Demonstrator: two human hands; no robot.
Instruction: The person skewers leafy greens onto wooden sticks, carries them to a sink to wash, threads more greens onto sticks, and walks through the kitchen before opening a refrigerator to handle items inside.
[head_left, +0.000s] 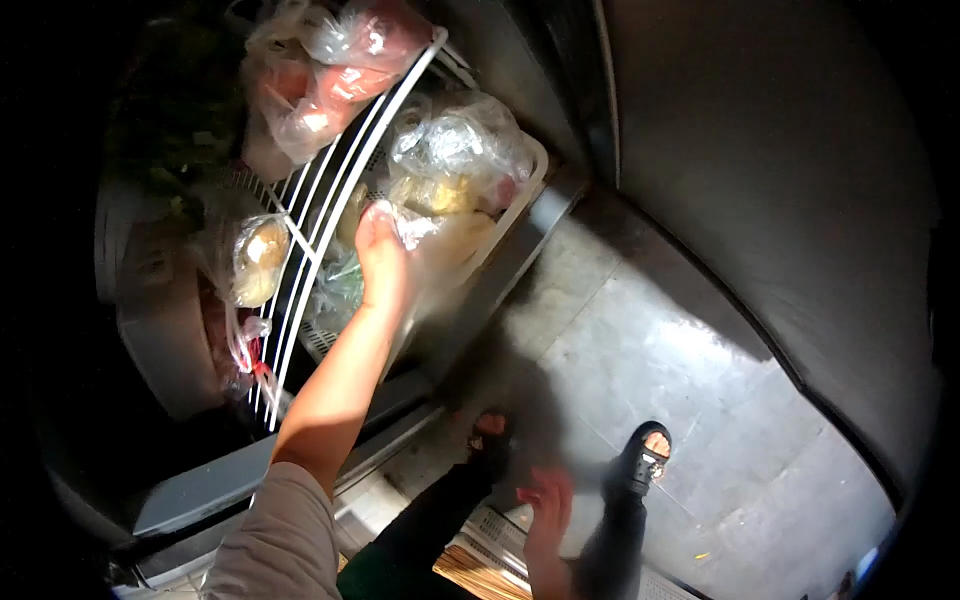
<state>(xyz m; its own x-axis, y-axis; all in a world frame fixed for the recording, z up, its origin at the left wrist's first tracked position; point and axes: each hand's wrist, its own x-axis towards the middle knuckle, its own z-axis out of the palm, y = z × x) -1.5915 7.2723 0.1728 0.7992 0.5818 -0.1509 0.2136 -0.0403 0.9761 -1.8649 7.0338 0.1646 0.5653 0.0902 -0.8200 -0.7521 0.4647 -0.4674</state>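
My left hand [385, 262] reaches into a white plastic basket [541, 165] on the lower level of an open refrigerator. Its fingers are closed on a clear plastic bag [440, 238] with pale contents, blurred at its lower side. Just beyond it lie a bag with yellowish pieces [440, 193] and a crumpled clear bag [455, 135]. A bag with something green [340, 290] is beside my wrist. My right hand [548, 510] hangs low over the floor, slightly blurred, fingers apart and holding nothing.
A white wire shelf [330, 215] crosses left of the basket, bearing bags of reddish items [335, 75] and a bag of round pale items [258, 262]. The dark refrigerator door [780, 180] stands open on the right. My feet are on the grey floor [740, 440].
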